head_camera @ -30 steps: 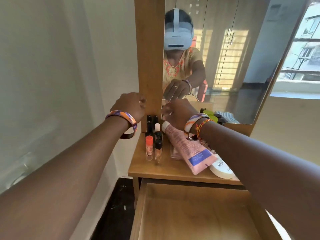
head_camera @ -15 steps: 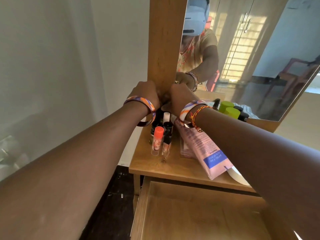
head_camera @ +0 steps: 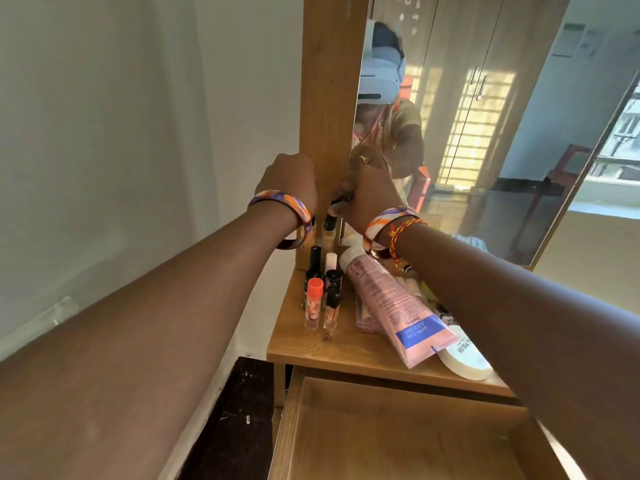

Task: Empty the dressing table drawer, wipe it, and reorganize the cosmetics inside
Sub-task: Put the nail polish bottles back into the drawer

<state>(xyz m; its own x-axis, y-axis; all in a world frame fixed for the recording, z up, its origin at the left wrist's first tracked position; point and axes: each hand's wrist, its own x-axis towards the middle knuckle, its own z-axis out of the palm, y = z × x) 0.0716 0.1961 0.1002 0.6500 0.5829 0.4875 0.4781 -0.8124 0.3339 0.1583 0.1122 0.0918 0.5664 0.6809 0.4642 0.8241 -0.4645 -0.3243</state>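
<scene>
Drawer front (cut off below)

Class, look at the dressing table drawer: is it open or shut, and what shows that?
Open. The drawer is pulled out below the tabletop, its bare wooden bottom showing.

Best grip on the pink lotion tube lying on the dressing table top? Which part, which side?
Take the pink lotion tube across its round mid-body, coming from above. It lies flat, cap toward the mirror, flat crimped end overhanging a white jar. The small bottles crowd its left side and the right forearm covers its right, so a side approach looks cramped. The crimped end is probably too thin to hold firmly.
</scene>
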